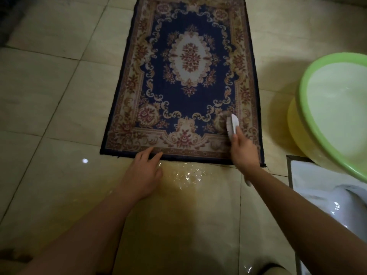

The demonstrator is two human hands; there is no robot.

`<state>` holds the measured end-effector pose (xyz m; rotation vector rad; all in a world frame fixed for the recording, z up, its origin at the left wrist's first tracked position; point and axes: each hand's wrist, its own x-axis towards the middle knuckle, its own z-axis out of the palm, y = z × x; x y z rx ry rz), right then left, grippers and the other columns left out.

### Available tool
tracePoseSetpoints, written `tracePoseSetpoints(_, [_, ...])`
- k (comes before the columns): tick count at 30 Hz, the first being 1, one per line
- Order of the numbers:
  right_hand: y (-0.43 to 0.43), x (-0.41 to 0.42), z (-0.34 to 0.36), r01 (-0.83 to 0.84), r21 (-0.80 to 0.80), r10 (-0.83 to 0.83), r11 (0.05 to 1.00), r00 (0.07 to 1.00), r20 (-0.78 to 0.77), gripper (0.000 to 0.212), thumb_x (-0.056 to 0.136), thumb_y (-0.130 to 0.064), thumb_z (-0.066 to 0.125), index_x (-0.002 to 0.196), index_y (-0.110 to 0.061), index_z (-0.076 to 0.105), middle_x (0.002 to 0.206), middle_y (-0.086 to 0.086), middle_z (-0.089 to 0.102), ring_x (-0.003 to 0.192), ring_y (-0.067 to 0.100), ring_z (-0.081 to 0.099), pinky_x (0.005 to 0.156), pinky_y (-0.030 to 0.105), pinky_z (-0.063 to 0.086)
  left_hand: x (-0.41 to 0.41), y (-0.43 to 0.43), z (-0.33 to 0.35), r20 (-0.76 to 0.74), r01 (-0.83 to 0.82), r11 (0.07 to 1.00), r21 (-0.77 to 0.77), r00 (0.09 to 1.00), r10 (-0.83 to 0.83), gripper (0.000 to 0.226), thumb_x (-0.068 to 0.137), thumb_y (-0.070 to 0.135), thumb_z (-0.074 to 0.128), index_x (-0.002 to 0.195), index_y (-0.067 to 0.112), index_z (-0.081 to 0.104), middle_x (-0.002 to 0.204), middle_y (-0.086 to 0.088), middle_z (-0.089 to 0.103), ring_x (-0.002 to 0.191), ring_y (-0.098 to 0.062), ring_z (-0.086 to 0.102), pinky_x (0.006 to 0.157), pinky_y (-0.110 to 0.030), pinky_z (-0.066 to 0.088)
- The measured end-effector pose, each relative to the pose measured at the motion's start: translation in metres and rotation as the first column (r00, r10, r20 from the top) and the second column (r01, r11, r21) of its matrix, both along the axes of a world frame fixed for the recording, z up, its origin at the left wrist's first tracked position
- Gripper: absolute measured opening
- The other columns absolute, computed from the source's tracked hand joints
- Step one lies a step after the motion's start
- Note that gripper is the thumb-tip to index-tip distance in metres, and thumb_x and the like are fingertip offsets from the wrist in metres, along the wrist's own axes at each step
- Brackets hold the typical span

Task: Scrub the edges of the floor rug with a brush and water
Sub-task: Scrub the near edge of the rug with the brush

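Two hands share our work low in the frame: our right hand (243, 151) grips the brush (232, 127) on the rug (190, 80)'s lower-right border, our left hand (142, 171) spreads open, likely pinning that edge, beside the puddle (190, 175) and the green basin (335, 108) at right.

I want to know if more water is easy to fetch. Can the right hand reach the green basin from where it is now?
Probably yes. The right hand holds the brush on the rug, and the green basin stands just to its right with only bare floor between.
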<state>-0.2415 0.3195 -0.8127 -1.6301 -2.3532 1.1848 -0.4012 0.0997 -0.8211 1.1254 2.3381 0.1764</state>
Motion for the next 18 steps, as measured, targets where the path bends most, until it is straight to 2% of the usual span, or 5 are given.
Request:
tracePoseSetpoints(3, [-0.060, -0.007, -0.016, -0.317, -0.002, 0.316, 0.948, 0.945, 0.080, 0.053, 0.103, -0.038, 0.025, 0.153, -0.033, 0.007, 0.088, 0.009, 0.063, 0.065, 0.016, 0.063, 0.055, 0.031, 0.057, 0.000, -0.009, -0.004, -0.031, -0.015, 1.000, 0.008, 0.999, 0.015, 0.054, 0.099, 0.032, 0.038, 0.150, 0.021, 0.024, 0.158, -0.005, 0.014, 0.143, -0.020, 0.011, 0.115, -0.035, 0.020])
tracePoseSetpoints(6, [-0.096, -0.010, -0.013, -0.632, -0.089, 0.636, 0.770, 0.771, 0.027, 0.051, 0.103, -0.040, 0.028, 0.152, -0.035, 0.015, 0.098, 0.013, 0.067, 0.079, 0.022, 0.065, 0.071, 0.037, 0.055, -0.001, -0.008, -0.004, 0.000, -0.040, 0.999, 0.033, 0.999, 0.040, 0.053, 0.099, 0.031, 0.038, 0.149, 0.019, 0.026, 0.157, -0.003, 0.015, 0.144, -0.018, 0.012, 0.115, -0.034, 0.020])
tracePoseSetpoints(10, [-0.041, -0.020, 0.005, -0.315, -0.127, 0.293, 0.941, 0.942, -0.165, 0.046, 0.100, -0.048, 0.027, 0.143, -0.035, 0.037, 0.093, 0.006, 0.067, 0.077, 0.016, 0.065, 0.060, 0.024, 0.054, -0.004, -0.014, -0.005, -0.010, -0.046, 0.994, 0.096, 0.999, 0.047, 0.051, 0.099, 0.026, 0.040, 0.147, 0.012, 0.031, 0.157, -0.002, 0.021, 0.143, -0.015, 0.017, 0.114, -0.025, 0.015])
tracePoseSetpoints(13, [-0.018, -0.025, -0.004, -0.046, 0.017, 0.046, 0.999, 0.999, 0.018, 0.048, 0.102, -0.043, 0.023, 0.148, -0.030, 0.026, 0.082, 0.005, 0.060, 0.068, 0.018, 0.062, 0.050, 0.028, 0.050, -0.003, -0.021, -0.006, -0.030, -0.072, 0.991, 0.115, 0.997, 0.076, 0.050, 0.099, 0.025, 0.042, 0.147, 0.013, 0.033, 0.156, -0.005, 0.022, 0.144, -0.018, 0.018, 0.115, -0.028, 0.015])
tracePoseSetpoints(18, [-0.109, -0.035, -0.015, -0.633, -0.104, 0.640, 0.767, 0.766, 0.059, 0.051, 0.104, -0.038, 0.027, 0.152, -0.033, 0.010, 0.097, 0.015, 0.067, 0.081, 0.027, 0.065, 0.066, 0.034, 0.049, -0.009, -0.023, -0.004, -0.034, -0.090, 0.989, 0.116, 0.995, 0.095, 0.047, 0.098, 0.025, 0.043, 0.145, 0.018, 0.037, 0.155, -0.008, 0.025, 0.142, -0.021, 0.021, 0.115, -0.033, 0.020])
